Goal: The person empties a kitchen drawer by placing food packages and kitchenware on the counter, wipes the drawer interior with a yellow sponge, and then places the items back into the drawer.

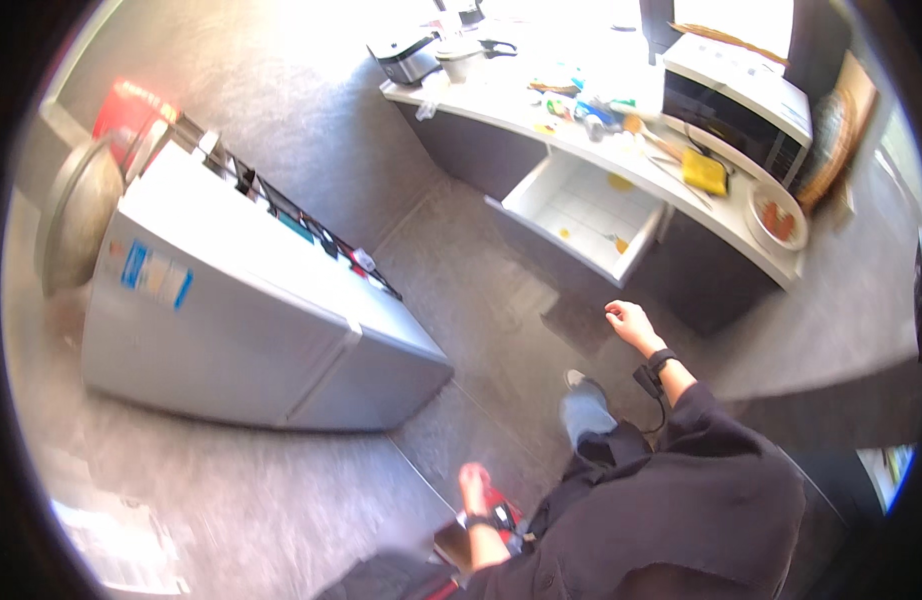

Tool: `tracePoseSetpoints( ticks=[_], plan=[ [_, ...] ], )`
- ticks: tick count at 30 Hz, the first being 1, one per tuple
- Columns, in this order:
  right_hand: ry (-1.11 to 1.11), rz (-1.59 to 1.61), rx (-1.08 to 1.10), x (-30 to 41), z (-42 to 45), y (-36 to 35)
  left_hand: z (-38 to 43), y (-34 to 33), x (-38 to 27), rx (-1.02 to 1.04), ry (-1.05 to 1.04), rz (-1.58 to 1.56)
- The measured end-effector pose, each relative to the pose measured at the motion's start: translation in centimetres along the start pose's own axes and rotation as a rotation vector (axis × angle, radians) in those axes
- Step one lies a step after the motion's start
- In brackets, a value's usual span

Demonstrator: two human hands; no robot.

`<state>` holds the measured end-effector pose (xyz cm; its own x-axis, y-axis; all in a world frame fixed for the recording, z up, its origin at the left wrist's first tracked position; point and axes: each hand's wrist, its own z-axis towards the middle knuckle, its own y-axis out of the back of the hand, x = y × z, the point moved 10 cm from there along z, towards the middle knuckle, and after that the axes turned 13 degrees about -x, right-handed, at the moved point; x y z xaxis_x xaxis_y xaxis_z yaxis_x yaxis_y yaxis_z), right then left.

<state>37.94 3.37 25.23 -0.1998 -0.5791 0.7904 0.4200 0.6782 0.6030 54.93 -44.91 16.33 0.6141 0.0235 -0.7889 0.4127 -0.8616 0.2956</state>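
My right hand [630, 324] hangs over the floor near the front of an open drawer [581, 214], its fingers loosely curled; no object shows in it. The drawer, pulled out from under a white countertop [498, 124], has a few small yellow spots or items inside. Low beside my body is my left hand [473, 480], blurred, near a red object [506, 510] behind the wrist; whether it holds anything cannot be told. Both wrists wear dark bands.
A refrigerator [228, 315] stands on the left. The counter carries a microwave oven [735, 105], a rice cooker [410, 60], a pot [462, 64], a yellow cloth or sponge [704, 172], a bowl [777, 217] with brown food and several blurred items. My shoe [584, 382] is on the grey floor.
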Motion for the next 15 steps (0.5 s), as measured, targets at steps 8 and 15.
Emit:
tracePoseSetpoints(
  ticks=[8,15],
  plan=[
    [0.355,0.053,-0.323,7.5,33.9,-6.2,7.7,-3.9,3.2,-0.129,0.654,-0.327],
    [0.087,-0.443,-0.24,5.0,51.4,-10.7,13.0,-35.3,-29.8,0.397,0.093,-0.127]
  ],
)
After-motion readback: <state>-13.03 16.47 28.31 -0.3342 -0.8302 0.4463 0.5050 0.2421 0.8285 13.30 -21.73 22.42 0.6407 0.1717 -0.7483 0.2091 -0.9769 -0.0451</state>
